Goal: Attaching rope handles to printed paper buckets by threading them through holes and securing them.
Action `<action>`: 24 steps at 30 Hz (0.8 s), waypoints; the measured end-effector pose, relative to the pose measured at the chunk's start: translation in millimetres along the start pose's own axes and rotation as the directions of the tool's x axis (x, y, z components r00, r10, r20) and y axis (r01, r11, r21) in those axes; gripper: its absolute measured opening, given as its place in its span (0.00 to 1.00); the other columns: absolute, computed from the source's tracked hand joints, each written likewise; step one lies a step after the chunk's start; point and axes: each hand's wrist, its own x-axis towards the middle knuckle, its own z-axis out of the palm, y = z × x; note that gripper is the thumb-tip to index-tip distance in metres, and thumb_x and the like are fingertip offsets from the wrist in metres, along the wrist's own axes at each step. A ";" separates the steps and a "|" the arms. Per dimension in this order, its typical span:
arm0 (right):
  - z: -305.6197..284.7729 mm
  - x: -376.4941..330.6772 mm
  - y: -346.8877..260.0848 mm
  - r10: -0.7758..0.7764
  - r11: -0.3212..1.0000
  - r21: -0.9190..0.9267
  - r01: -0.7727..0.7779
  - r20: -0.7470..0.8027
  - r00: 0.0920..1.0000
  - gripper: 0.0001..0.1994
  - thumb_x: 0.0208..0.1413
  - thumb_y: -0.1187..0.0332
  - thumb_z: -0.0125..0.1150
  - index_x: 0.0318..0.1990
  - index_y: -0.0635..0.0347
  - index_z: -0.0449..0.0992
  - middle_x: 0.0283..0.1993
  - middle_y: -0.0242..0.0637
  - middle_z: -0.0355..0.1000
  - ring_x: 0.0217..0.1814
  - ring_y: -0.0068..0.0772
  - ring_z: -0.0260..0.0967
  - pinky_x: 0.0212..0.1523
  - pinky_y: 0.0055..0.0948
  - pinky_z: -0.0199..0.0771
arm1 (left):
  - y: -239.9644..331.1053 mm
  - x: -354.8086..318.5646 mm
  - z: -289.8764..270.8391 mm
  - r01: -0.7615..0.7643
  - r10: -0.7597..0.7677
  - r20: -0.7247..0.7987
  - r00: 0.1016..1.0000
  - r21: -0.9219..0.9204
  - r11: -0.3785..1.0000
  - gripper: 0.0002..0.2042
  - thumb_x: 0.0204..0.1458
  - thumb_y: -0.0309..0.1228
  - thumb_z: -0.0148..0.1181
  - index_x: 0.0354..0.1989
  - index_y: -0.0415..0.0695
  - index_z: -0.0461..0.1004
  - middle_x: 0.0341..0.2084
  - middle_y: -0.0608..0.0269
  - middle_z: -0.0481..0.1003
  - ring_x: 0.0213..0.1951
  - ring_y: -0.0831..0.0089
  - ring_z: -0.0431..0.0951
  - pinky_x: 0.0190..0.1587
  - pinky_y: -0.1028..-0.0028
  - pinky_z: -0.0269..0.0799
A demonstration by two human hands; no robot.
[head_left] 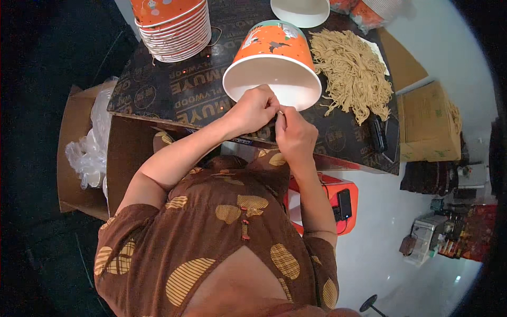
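Dark printed plywood (153,74) spreads before us; our left hand (256,110) and right hand (298,134) meet near its edge, fingertips pinched together, on what we cannot tell. At twelve o'clock, just beyond them, an orange, white-lined round tub (272,47) lies on its side; tangled beige cords (351,71) heap at two o'clock
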 end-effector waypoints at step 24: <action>-8.3 15.7 9.7 0.375 0.861 0.242 -0.448 0.296 0.879 0.08 0.54 0.68 0.58 0.32 0.64 0.77 0.25 0.48 0.73 0.27 0.45 0.74 0.31 0.37 0.71 | 11.2 -14.8 -2.8 -0.037 0.037 -0.001 0.999 -0.031 0.999 0.05 0.48 0.16 0.57 0.32 0.36 0.68 0.27 0.62 0.70 0.29 0.77 0.72 0.30 0.74 0.69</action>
